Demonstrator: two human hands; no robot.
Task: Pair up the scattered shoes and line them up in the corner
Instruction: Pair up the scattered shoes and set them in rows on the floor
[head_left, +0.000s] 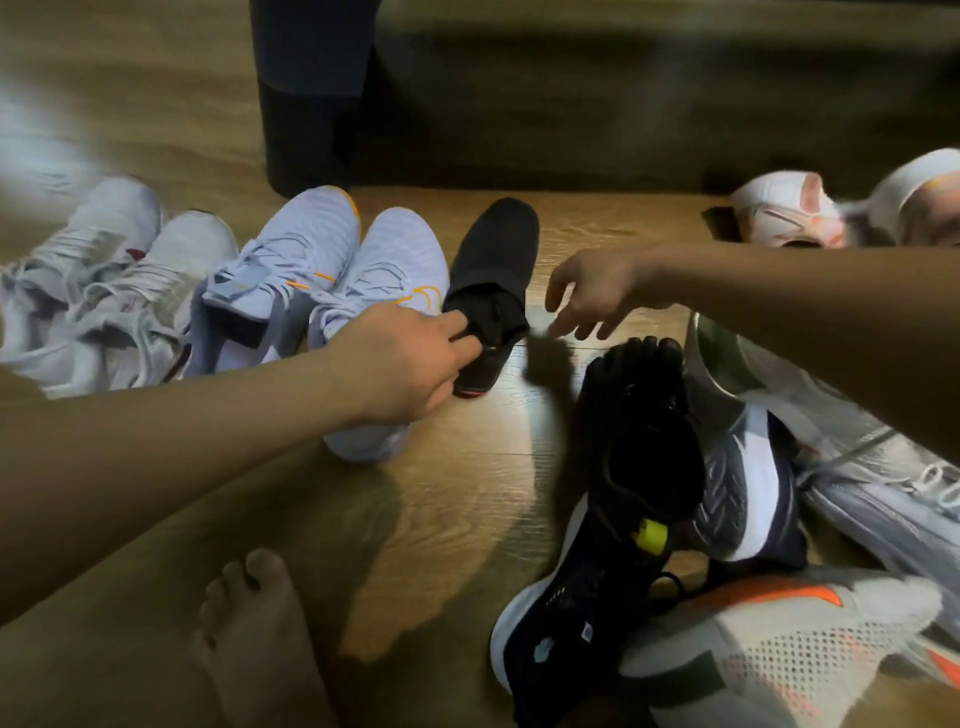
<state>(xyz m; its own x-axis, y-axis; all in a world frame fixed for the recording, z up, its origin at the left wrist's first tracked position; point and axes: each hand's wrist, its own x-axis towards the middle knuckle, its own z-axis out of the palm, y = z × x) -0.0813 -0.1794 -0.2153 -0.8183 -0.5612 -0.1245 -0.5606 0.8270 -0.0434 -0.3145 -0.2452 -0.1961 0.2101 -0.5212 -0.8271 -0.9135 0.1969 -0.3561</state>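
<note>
Wood floor (457, 493), sneakers (322, 249) crowding; left hand (405, 358) pinches black shoe (498, 244), right hand (592, 291) spread.

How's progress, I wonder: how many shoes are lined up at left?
5: white pair, pale blue pair, one black shoe gripped by left hand; more possibly off-frame.

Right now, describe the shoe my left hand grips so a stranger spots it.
Below the dark furniture block, sneakers stand in a row on the wooden floor. The black shoe ends that row on the right, beside the pale blue pair. It is the row's only dark shoe.
</note>
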